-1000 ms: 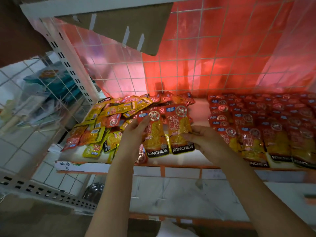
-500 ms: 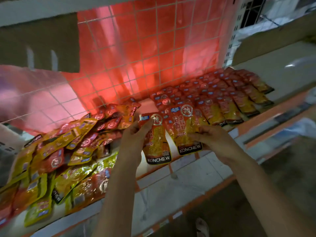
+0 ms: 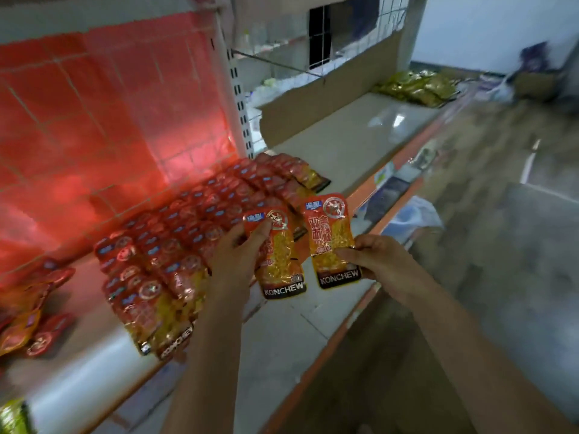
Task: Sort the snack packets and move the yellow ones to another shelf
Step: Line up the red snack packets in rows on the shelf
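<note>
at centre, left hand (image 3: 233, 255) grips one red packet (image 3: 282, 261), right hand (image 3: 380, 264) pinches another (image 3: 333, 242); red rows (image 3: 188, 242) at 9 o'clock, yellow pile (image 3: 413, 87) at 1 o'clock.

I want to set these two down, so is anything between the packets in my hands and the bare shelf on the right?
Nothing visible: the left hand and right hand hold packets above the shelf's front edge, open space beyond.

Two bare forearms, no sleeves, hands (image 3: 238, 261) bare, without rings
</note>
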A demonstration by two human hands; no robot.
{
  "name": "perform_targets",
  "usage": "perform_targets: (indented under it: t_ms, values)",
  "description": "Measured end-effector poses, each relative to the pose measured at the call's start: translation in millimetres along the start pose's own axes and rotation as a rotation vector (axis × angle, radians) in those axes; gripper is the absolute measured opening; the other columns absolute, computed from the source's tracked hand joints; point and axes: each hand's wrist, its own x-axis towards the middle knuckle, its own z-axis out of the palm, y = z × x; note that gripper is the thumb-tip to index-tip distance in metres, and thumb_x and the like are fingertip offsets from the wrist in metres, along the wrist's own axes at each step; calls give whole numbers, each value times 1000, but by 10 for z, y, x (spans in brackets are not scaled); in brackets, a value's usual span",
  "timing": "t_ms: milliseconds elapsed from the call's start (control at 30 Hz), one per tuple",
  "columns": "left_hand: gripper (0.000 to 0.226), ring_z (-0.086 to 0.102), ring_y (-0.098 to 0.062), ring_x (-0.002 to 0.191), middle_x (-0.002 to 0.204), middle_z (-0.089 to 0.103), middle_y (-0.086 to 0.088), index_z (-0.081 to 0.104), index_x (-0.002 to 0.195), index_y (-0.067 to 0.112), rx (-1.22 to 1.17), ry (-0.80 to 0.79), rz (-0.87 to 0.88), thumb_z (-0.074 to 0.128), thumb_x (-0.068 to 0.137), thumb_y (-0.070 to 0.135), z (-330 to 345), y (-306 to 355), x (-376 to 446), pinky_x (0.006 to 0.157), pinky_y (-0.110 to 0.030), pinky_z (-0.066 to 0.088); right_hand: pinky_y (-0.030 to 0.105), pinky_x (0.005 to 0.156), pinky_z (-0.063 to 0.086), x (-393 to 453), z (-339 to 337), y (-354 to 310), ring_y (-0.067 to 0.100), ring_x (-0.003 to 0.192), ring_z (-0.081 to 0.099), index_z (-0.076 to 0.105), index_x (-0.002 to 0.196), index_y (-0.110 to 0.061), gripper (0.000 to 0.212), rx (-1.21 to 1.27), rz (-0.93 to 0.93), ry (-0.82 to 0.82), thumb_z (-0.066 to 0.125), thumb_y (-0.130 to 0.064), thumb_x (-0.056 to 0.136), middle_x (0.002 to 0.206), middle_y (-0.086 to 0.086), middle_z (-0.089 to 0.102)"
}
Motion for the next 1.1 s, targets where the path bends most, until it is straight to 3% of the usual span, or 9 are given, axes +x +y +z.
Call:
perform_targets:
  t_ms: [100, 200, 267, 333, 500, 633, 833, 1000, 1100]
  values:
    - [8, 71, -15, 70, 79, 73, -1, 70, 91, 15, -76, 5, -76, 68, 85, 21, 524, -60, 105, 57, -25, 56, 48, 90, 52, 211, -491, 15, 44, 97, 63, 63, 97, 11, 33, -20, 40, -38, 72, -15, 78, 104, 31, 64]
    - [5, 70, -30, 90, 91, 74, -8, 72, 86, 17, -97, 8, -116, 70, 83, 21, 906, -139, 257, 81, -50, 56, 33, 80, 56, 428, -866, 12, 35, 93, 68, 67, 91, 1, 20, -31, 73, -81, 71, -14, 79, 101, 23, 69]
    - [6, 68, -34, 95, 96, 73, -10, 75, 83, 20, -86, 7, -117, 72, 81, 25, 1089, -161, 343, 89, -55, 51, 30, 77, 56, 570, -1042, 1, 32, 91, 69, 68, 88, -5, 12, -13, 86, -103, 70, -13, 80, 99, 18, 71]
    - [12, 69, -29, 91, 93, 74, -7, 74, 86, 20, -50, 3, -109, 72, 79, 29, 1219, -179, 440, 85, -49, 54, 31, 78, 57, 729, -1175, 1, 29, 90, 70, 67, 93, -3, 14, 20, 95, -128, 68, -12, 81, 98, 14, 72]
    - [14, 63, -12, 63, 78, 70, 0, 69, 95, 12, 29, 110, -68, 67, 86, 23, 1450, -104, 791, 49, -22, 52, 42, 89, 54, 1238, -1345, -75, 30, 94, 69, 67, 100, -1, 22, 31, 84, -159, 69, -11, 81, 102, 14, 71]
    - [5, 66, -9, 57, 63, 70, 9, 67, 87, 17, 60, 123, -41, 68, 86, 22, 1574, -59, 1119, 53, -24, 55, 34, 83, 55, 1628, -1392, -222, 27, 89, 69, 68, 95, -5, 13, 32, 59, -204, 66, -10, 83, 99, 13, 71]
    - [10, 59, -9, 83, 86, 58, 13, 56, 84, 30, 222, 177, 18, 65, 87, 31, 1619, -3, 1563, 58, -14, 45, 33, 80, 54, 2137, -1347, -415, 30, 84, 67, 67, 94, 0, 14, -66, 35, -262, 66, -10, 83, 94, 19, 70]
    - [4, 56, -6, 81, 92, 60, 7, 58, 91, 26, 290, 193, -25, 56, 94, 26, 1581, -25, 1841, 71, -21, 43, 31, 75, 56, 2477, -1341, -496, 24, 76, 68, 68, 96, -2, 13, -68, 37, -351, 63, -8, 86, 87, 15, 70]
    - [8, 56, -3, 77, 89, 58, 9, 57, 100, 21, 343, 194, -75, 50, 98, 21, 1569, -22, 1950, 64, -16, 45, 21, 61, 54, 2658, -1364, -553, 17, 69, 67, 70, 94, -8, 12, -124, 7, -429, 60, -10, 88, 83, 10, 71]
